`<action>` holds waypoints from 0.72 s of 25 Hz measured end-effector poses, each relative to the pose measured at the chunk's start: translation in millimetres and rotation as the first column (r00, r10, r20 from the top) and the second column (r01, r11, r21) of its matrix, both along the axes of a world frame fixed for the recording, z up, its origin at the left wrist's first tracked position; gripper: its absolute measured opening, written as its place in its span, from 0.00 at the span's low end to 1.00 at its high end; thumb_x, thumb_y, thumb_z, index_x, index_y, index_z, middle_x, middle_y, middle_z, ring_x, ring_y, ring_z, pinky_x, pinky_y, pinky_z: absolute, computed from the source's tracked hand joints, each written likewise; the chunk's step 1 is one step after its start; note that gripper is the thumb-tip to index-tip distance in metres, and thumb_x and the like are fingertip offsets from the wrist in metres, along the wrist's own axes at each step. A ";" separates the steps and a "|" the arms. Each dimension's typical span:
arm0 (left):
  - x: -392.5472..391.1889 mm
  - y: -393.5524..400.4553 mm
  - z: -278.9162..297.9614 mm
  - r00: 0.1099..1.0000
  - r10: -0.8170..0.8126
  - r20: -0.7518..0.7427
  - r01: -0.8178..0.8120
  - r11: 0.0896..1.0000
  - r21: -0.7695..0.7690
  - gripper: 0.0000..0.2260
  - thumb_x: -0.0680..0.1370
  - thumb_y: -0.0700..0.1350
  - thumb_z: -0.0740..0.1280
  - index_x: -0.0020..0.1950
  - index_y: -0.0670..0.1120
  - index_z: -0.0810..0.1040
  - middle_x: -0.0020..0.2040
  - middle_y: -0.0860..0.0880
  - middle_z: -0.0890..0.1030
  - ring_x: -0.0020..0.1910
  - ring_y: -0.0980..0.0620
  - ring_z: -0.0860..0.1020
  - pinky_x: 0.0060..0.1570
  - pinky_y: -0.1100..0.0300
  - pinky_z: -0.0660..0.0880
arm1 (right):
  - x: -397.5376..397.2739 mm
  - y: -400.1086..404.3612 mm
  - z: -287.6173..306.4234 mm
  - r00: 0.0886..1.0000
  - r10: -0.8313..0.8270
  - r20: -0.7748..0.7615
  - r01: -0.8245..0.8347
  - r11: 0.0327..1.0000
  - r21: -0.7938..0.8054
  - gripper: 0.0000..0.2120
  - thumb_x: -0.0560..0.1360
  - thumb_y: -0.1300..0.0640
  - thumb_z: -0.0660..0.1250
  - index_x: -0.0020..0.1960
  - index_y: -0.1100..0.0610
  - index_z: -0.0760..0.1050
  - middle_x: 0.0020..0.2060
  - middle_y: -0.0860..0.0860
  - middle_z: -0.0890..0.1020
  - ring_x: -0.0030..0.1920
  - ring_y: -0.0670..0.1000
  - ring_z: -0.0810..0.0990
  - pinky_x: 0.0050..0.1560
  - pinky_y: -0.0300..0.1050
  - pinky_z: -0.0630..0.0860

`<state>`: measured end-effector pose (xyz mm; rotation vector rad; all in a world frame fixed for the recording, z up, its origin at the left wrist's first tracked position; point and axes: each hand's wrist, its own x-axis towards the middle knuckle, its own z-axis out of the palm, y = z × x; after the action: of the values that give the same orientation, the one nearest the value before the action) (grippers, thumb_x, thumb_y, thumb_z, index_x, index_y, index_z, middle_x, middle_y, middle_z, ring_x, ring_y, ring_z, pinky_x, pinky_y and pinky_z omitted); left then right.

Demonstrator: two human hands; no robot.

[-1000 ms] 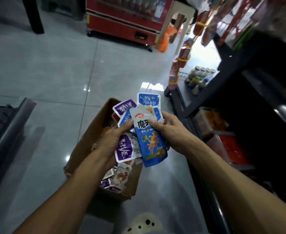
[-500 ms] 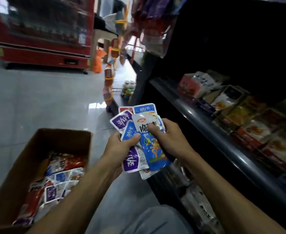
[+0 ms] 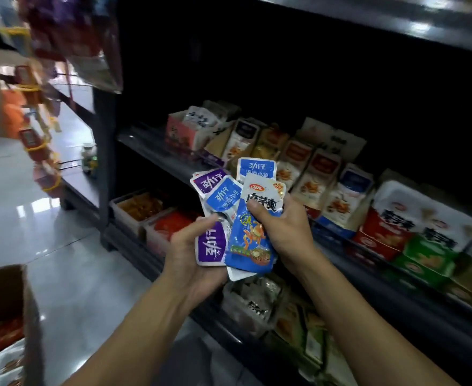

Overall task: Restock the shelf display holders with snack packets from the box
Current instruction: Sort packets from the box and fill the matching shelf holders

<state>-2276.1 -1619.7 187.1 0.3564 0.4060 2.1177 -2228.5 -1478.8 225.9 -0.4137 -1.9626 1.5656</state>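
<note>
- We stand on a pale, glossy tiled floor (image 3: pixel 70 274) beside a dark shelf unit (image 3: pixel 396 307) that fills the right of our view; its tiers run away to the upper left.
- Open floor lies to our left, between the shelf's front edge and the cardboard box (image 3: pixel 30 316) at the lower left, which has packets inside.
- Display holders (image 3: pixel 310 174) stand in a row on the middle tier; red and orange trays (image 3: pixel 156 215) sit on the tier below.
- We count five snack packets (image 3: pixel 252 229) clearly, fanned in front of the shelf: three blue, two purple.
- Our left hand (image 3: pixel 190 263) curls round the purple ones from below; our right hand (image 3: pixel 282 232) pinches the big blue packet, thumb on its face.
</note>
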 end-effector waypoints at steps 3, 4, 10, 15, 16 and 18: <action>20.4 32.6 11.8 0.991 0.077 -0.114 -0.098 0.976 -0.194 0.21 0.77 0.42 0.68 0.69 0.40 0.73 0.62 0.38 0.80 0.59 0.38 0.80 0.54 0.42 0.80 | 34.3 12.4 12.1 1.000 -0.027 -0.001 0.027 0.998 -0.049 0.12 0.74 0.62 0.72 0.57 0.60 0.78 0.48 0.55 0.86 0.47 0.55 0.86 0.47 0.50 0.83; 25.9 39.7 17.3 0.982 0.129 -0.140 -0.160 0.958 -0.239 0.18 0.78 0.40 0.66 0.68 0.40 0.74 0.60 0.38 0.81 0.57 0.38 0.81 0.53 0.43 0.80 | 44.6 16.1 16.2 1.000 0.000 0.027 0.001 0.999 -0.049 0.11 0.75 0.61 0.71 0.57 0.60 0.78 0.48 0.55 0.86 0.46 0.55 0.86 0.46 0.50 0.83; 61.2 62.9 36.1 0.974 0.138 -0.180 -0.181 0.951 -0.251 0.15 0.79 0.40 0.66 0.65 0.41 0.76 0.58 0.37 0.82 0.57 0.36 0.81 0.58 0.35 0.76 | 95.1 37.7 46.1 0.990 0.031 0.135 -0.009 0.987 -0.163 0.07 0.76 0.57 0.70 0.48 0.61 0.81 0.42 0.58 0.86 0.39 0.54 0.86 0.41 0.49 0.82; 89.9 79.0 48.7 0.967 0.195 -0.162 -0.237 0.922 -0.305 0.12 0.78 0.37 0.67 0.62 0.39 0.77 0.53 0.37 0.84 0.52 0.35 0.82 0.55 0.33 0.76 | 125.1 50.7 56.4 0.966 -0.256 -0.043 0.249 0.960 -0.129 0.03 0.76 0.59 0.70 0.47 0.59 0.80 0.38 0.53 0.87 0.36 0.51 0.86 0.33 0.44 0.81; 97.4 82.0 51.2 0.965 0.202 -0.166 -0.245 0.920 -0.306 0.12 0.77 0.36 0.68 0.61 0.39 0.78 0.53 0.37 0.84 0.52 0.35 0.83 0.54 0.33 0.76 | 128.6 52.8 56.2 0.952 -0.297 -0.073 0.286 0.950 -0.125 0.02 0.76 0.58 0.70 0.47 0.57 0.80 0.38 0.52 0.87 0.36 0.51 0.86 0.33 0.44 0.80; 115.5 89.4 56.6 0.961 0.205 -0.188 -0.254 0.920 -0.297 0.13 0.75 0.32 0.69 0.59 0.39 0.78 0.52 0.37 0.84 0.50 0.35 0.83 0.50 0.34 0.79 | 135.4 55.0 55.6 0.922 -0.365 -0.126 0.357 0.931 -0.083 0.02 0.77 0.56 0.70 0.47 0.54 0.79 0.39 0.50 0.87 0.38 0.49 0.86 0.35 0.45 0.81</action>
<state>-2160.5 -1530.3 243.7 0.2940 0.9082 2.2097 -2093.1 -1423.8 281.4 -0.6334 -1.6271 1.3749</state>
